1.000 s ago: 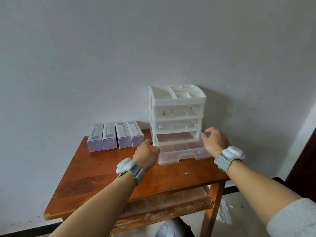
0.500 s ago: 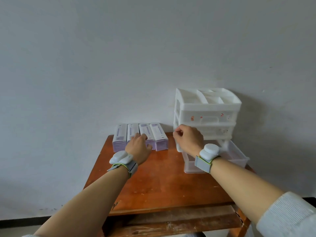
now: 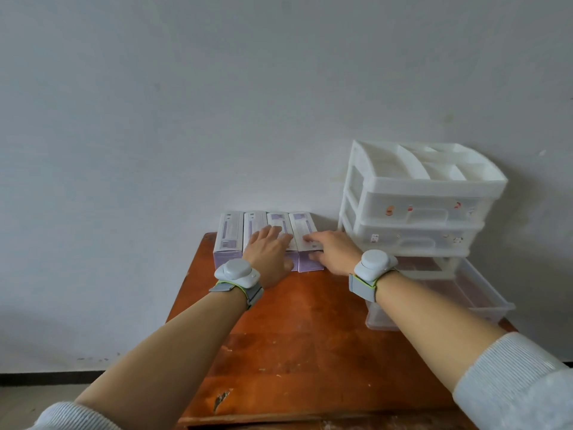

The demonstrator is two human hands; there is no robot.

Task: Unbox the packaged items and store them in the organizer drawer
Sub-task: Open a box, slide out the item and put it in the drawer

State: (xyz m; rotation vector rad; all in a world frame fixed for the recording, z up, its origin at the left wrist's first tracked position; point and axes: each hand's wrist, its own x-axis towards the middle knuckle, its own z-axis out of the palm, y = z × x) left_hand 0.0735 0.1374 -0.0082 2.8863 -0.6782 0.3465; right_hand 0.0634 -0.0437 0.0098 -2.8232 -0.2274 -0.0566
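Note:
Several white and purple boxes (image 3: 229, 232) lie side by side at the back of the wooden table (image 3: 304, 336), against the wall. My left hand (image 3: 269, 256) rests flat over the middle boxes with fingers spread. My right hand (image 3: 333, 251) lies on the rightmost box (image 3: 302, 228), fingers on top and thumb at its front end. A white plastic organizer (image 3: 418, 193) with three drawers stands at the right. Its bottom drawer (image 3: 483, 293) is pulled out and looks bare inside.
The organizer's top has open dividers. The wall stands right behind the boxes and organizer. Bare tabletop lies between my forearms. The table's left edge falls away to the floor, and a chip marks the near edge (image 3: 221, 398).
Both hands moved left from the open drawer to the boxes. The left hand slid onto the middle boxes, the right hand left the organizer and landed on the rightmost box. My view shifted left.

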